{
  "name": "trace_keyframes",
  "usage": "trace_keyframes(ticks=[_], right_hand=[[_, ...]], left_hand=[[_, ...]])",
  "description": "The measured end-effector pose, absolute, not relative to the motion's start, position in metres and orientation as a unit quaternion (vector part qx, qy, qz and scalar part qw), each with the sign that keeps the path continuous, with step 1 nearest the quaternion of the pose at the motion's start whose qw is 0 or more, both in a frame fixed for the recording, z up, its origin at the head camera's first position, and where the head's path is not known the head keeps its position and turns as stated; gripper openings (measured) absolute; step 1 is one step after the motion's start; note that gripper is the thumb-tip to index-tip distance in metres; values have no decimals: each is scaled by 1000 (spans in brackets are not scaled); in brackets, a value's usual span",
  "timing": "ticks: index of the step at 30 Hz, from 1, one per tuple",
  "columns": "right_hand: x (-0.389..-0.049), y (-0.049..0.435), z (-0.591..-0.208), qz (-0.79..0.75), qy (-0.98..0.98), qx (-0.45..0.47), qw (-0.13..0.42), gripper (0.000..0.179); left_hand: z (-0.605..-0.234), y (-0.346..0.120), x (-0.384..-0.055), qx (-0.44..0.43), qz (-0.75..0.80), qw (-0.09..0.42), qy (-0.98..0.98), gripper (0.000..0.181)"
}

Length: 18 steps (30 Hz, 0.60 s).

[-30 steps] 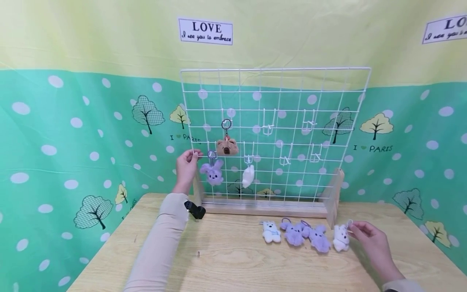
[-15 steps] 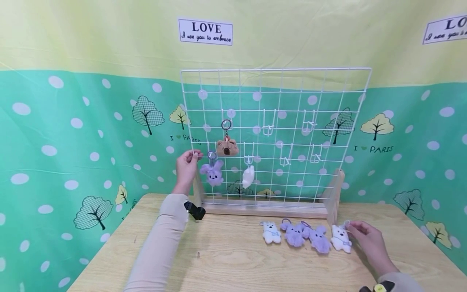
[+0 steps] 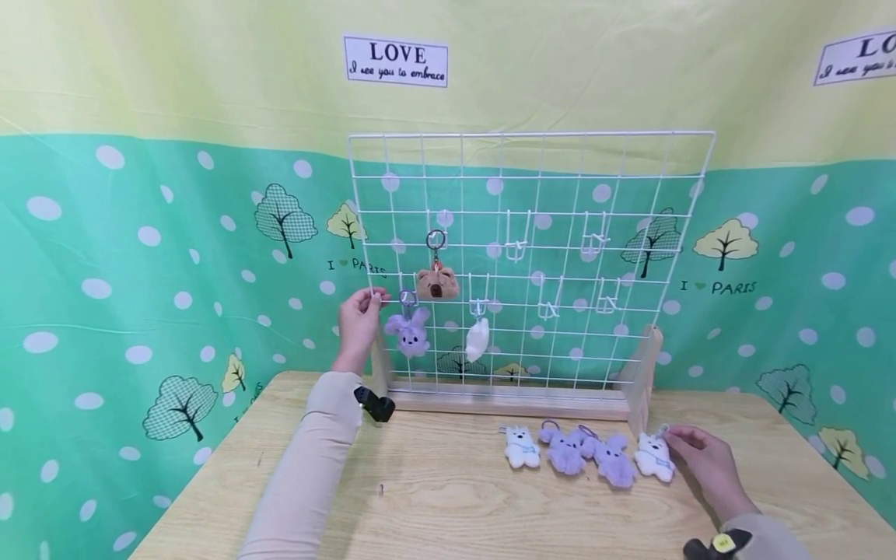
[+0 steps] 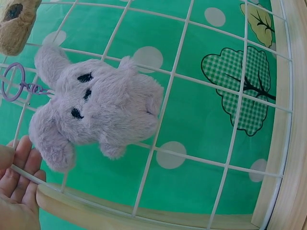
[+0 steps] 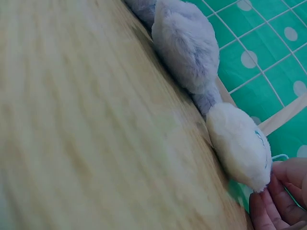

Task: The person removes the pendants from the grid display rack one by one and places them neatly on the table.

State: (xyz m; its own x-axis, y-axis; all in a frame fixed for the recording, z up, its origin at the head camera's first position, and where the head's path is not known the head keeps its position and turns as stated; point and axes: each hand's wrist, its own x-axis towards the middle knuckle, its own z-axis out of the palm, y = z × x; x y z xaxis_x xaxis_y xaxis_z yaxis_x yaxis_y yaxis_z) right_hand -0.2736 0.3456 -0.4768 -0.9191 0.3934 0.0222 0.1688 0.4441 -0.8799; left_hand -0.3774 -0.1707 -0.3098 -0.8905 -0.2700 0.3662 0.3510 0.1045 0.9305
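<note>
Held item: right white plush (image 3: pixel 654 457), with the head toward the back edge of the table (image 3: pixel 448 513) and the face upward.
Location: right-hand part of the table, nearer the back edge than the middle, just in front of the wire rack (image 3: pixel 532 134) at its right foot.
Long axis: slanted, head toward the back left corner, feet toward the front right corner.
Right grip (image 3: pixel 707 463): thumb and finger together, clamped on the ring (image 3: pixel 663 429) at the head end of this plush.
Left grip (image 3: pixel 359 320): thumb and fingers clamped on the left edge wire of the rack, beside the hanging purple rabbit (image 3: pixel 409 334).
Change from 1.0 s earlier: plush turned from a side-on stance to face-up; right grip and ring shifted slightly left; right wrist device (image 3: pixel 721 543) now in view; left grip unmoved.
Adjacent row: left white plush (image 3: pixel 522 449), first purple plush (image 3: pixel 565 453) and second purple plush (image 3: pixel 614 463), along the front of the rack.
Hung on hooks: purple rabbit, brown bear head (image 3: pixel 437 282), hanging white plush (image 3: pixel 477 340) turned edge-on.
Legible text: sign (image 3: pixel 396 64) "LOVE / I see you to embrace"; cut-off sign (image 3: pixel 857 62) "LO"; backdrop (image 3: pixel 210 327) "I (heart) PARIS", left and right of the rack.
</note>
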Motion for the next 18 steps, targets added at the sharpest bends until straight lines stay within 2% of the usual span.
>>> trace_keyframes(ticks=[7,12,18], right_hand=[[-275,347,-478,501,-845,-157,100,36],[-273,346,-475,497,-846,-168,97,44],[-262,338,-450,507,-844,-147,93,56]], left_hand=[[-311,-172,-378,-28,-666,236,-707,23],[-309,-173,-377,-26,-678,222,-700,24],[-292,-165,-355,-29,-668,223,-709,24]])
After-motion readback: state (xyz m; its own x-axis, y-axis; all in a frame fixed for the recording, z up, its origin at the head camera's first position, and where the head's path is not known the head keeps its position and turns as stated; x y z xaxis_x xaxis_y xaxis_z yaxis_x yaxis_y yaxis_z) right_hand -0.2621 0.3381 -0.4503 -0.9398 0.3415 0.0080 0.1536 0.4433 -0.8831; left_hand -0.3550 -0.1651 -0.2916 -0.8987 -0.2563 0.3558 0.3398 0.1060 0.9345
